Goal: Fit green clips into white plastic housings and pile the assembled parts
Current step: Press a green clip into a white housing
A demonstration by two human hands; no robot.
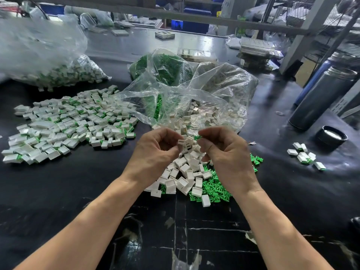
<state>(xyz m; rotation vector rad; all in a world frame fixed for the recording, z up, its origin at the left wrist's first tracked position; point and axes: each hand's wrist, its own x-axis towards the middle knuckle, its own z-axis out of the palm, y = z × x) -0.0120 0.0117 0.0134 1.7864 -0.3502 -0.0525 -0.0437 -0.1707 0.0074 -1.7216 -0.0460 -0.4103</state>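
While both of your hands hang raised over the black worktable, your left hand pinches a white housing between thumb and curled fingers; the housing pokes out past the fingertips toward 3 o'clock. Your right hand pinches a green clip at the tips of thumb and forefinger, the clip sticking out toward 9 o'clock. Clip and housing sit near each other but apart, with a small gap between them; the clip rides slightly higher.

Directly under your hands, toward 6 o'clock, lies a heap of loose white housings, with a scatter of loose green clips spread beside and beneath it toward 4 o'clock. At 9 o'clock from your hands the pile of assembled parts spreads wide over the table, white bodies with green showing at their edges. At 12 o'clock an open clear plastic bag holds more housings, and a bag of green clips sits just behind it. At 10 o'clock a third bag of white and green parts lies on its side. At 3 o'clock, well apart, you have a small cluster of assembled parts, a black lid and a metal flask
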